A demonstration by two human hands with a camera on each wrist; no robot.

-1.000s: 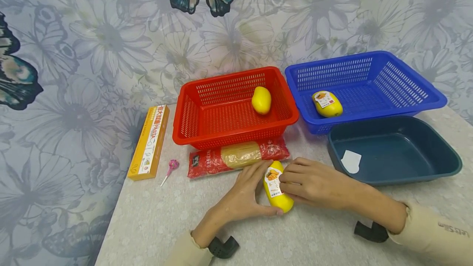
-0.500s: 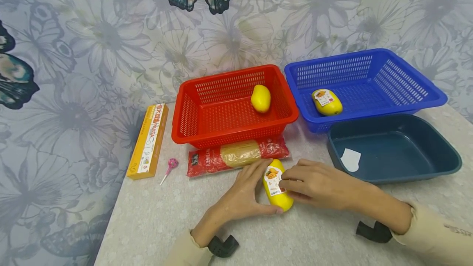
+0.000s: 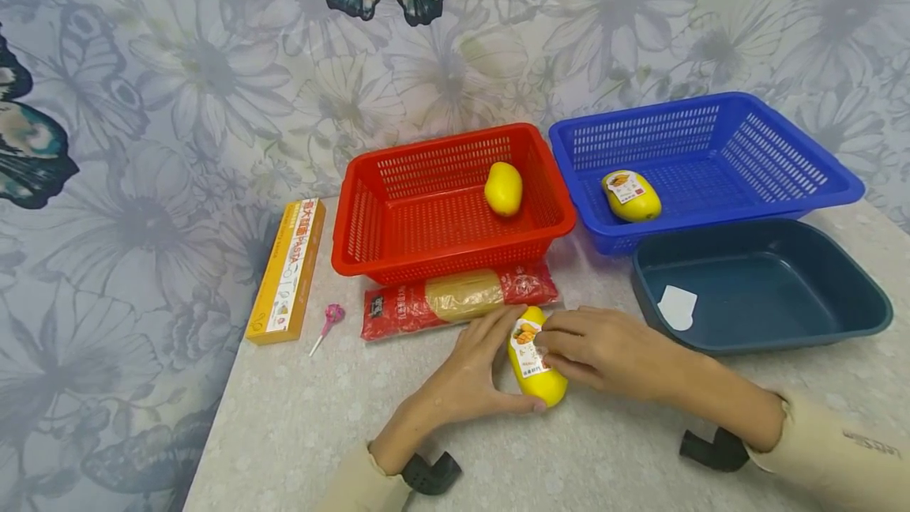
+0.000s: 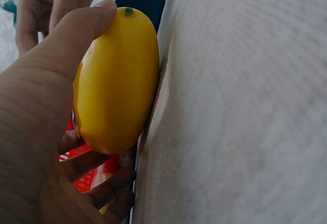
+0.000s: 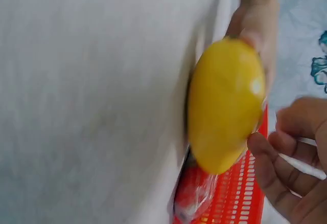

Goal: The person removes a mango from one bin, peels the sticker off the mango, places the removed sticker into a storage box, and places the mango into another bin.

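A yellow mango (image 3: 545, 387) with a white printed label (image 3: 528, 350) lies on the table, its long side slanting away from me. My left hand (image 3: 462, 382) holds it from the left, thumb at the near end and fingers at the far end. In the left wrist view the mango (image 4: 120, 81) shows a small green stem spot by the thumb. My right hand (image 3: 604, 350) is over its right side, loosely bent fingertips touching the label. In the right wrist view those fingers (image 5: 263, 147) rest against the edge of the mango (image 5: 225, 101).
A red basket (image 3: 455, 263) and a blue basket (image 3: 718, 216) each hold another mango. A dark green tray (image 3: 782, 291) has a white paper piece (image 3: 678, 307) inside. A pasta bag (image 3: 462, 299), a lollipop (image 3: 329, 322) and a yellow pasta box (image 3: 287, 275) lie to the left.
My right fingers have shifted slightly across the label on the mango. My left hand keeps its hold, and the mango stays in place.
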